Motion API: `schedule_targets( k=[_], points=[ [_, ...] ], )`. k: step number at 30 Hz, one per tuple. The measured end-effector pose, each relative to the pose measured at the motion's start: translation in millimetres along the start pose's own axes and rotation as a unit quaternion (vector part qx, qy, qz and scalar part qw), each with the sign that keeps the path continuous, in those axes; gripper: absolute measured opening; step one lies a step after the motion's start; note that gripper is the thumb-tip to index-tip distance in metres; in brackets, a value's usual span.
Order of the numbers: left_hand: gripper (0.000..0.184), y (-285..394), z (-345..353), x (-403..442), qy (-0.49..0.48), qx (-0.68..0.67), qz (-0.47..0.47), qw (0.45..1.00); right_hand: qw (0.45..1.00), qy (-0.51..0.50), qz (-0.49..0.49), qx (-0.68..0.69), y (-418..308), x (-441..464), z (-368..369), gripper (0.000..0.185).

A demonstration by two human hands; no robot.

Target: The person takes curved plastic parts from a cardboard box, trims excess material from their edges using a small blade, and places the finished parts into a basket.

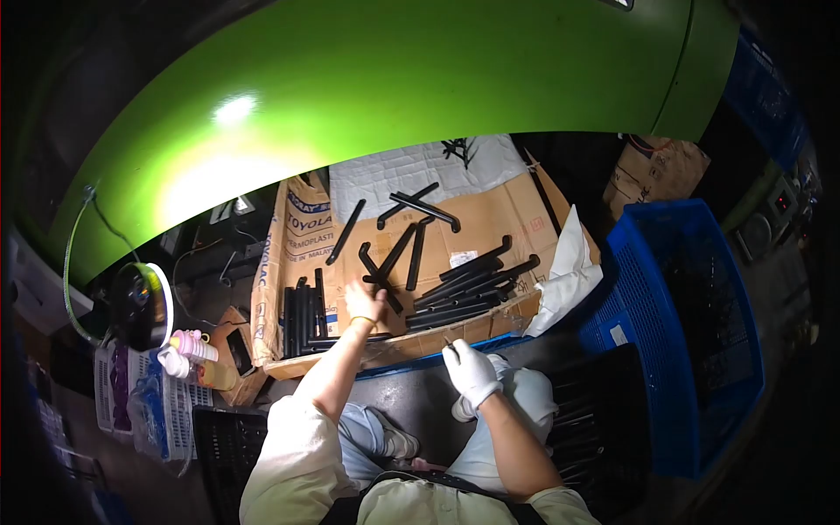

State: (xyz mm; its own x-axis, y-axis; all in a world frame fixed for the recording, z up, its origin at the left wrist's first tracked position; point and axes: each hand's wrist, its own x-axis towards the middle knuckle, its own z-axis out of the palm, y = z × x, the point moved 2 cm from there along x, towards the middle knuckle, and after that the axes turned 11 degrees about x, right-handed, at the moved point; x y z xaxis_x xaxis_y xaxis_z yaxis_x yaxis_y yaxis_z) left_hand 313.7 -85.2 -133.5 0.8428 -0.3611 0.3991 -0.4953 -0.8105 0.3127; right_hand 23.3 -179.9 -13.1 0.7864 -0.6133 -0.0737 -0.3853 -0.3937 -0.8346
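Right hand (472,374), gloved, pinches a small dark piece (450,343) just off the near carton edge. Left hand (364,303), bare, is at the crossed black tubes (394,258); can't tell if gripping. Stacked black tubes (468,284) right, upright row (302,313) left. Green machine panel (420,74) beyond.

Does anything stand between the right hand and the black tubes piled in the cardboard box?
Yes: the cardboard box's near wall stands between the gloved right hand and the black tubes; nothing else visible does.
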Motion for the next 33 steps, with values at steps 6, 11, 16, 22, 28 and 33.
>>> schedule_targets(
  k=[6, 11, 16, 22, 28, 33],
  points=[
    [0.062, 122, -1, -18, -0.489, 0.059, 0.211, 0.844, 1.000, 0.004, -0.017, 0.026, -6, 2, -2, 0.024],
    [0.081, 118, 23, -18, -0.489, 0.011, 0.210, 0.847, 1.000, -0.020, 0.015, 0.017, -15, 0, -7, 0.026],
    [0.099, 106, 31, -21, -0.591, -0.073, 0.190, 0.781, 0.999, -0.026, -0.008, 0.018, -21, -2, -4, 0.026],
    [0.085, 127, 19, -1, -0.628, 0.031, 0.307, 0.714, 0.999, -0.021, -0.028, 0.019, -19, -2, -2, 0.022],
    [0.086, 126, 28, -6, -0.578, 0.048, 0.273, 0.768, 0.999, -0.001, -0.040, 0.017, -18, -1, -3, 0.021],
    [0.083, 106, 13, -9, -0.492, 0.009, 0.253, 0.833, 0.997, 0.023, -0.048, 0.059, -13, 1, -5, 0.021]
  ],
)
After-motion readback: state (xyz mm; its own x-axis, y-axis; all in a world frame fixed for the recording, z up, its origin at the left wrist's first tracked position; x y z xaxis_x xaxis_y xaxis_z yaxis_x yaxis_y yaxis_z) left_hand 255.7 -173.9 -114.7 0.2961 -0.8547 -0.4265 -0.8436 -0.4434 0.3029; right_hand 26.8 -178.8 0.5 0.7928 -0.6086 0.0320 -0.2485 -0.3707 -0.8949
